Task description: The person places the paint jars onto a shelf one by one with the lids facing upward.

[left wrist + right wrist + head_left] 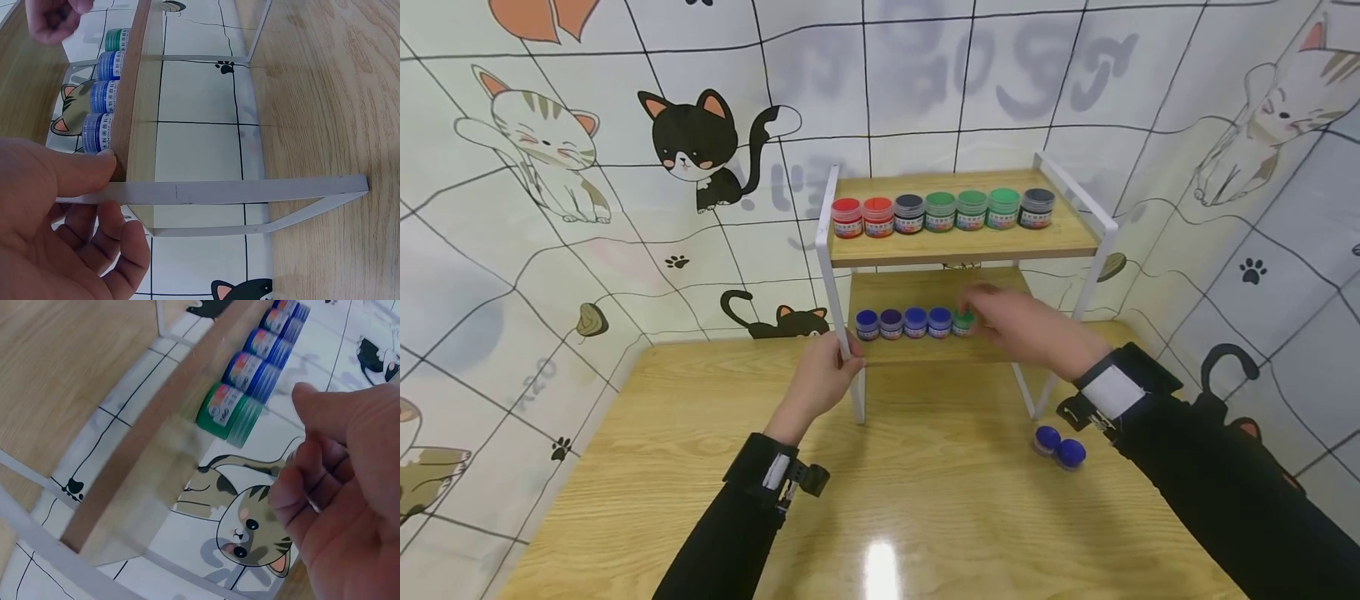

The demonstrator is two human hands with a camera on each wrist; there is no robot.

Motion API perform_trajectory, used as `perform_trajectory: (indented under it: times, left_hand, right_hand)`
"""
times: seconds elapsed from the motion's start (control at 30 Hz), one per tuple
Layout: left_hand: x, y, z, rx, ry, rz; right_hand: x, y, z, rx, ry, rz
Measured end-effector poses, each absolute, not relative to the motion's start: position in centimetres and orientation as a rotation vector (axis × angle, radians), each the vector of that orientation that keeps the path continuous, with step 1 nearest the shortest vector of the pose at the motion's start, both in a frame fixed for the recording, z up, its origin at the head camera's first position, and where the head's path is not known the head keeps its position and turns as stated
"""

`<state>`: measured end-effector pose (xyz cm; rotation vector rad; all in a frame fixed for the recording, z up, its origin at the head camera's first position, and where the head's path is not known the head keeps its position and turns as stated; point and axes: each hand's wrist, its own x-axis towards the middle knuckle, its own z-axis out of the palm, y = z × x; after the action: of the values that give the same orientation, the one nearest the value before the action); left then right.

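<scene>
A two-tier shelf rack point(962, 250) with wooden boards and a white frame stands on the table. My left hand point(822, 371) holds its left front post at the lower board, thumb on the board's edge and fingers round the post point(237, 190). On the lower board several paint jars with blue or purple lids stand in a row, ending at a green paint jar point(228, 412). Close to that jar is my right hand point(1011, 325), its fingers loosely bent and apart from the jar in the right wrist view. Nothing shows between its thumb and fingers.
The upper board carries a row of jars: red paint jars point(862, 218), dark ones and green ones point(972, 210). Two blue-lidded jars point(1070, 454) rest on the table point(760, 517) near the rack's right leg. Cat-patterned wall sheets point(700, 250) surround the table.
</scene>
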<state>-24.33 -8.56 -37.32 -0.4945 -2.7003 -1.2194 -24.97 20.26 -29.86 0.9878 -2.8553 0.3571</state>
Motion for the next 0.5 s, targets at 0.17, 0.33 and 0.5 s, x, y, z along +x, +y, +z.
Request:
perform_trajectory:
  times: [0.17,0.33,0.5]
  left_hand:
    - [-24.3,-8.6,-37.4,-0.498,-2.712,-1.205]
    - [-24.2,-8.7,-37.4,-0.497,-2.712,-1.195]
    - [-24.1,-8.5,-37.2,-0.502,-2.715,-1.191]
  right_hand:
    - [-23.4,20.4,-30.6,1.095,-2.841,0.366]
    - [-22.0,20.9,-32.1,1.128,-2.850,0.315]
    - [-20.8,22.0,-34.4,1.135,-2.980,0.345]
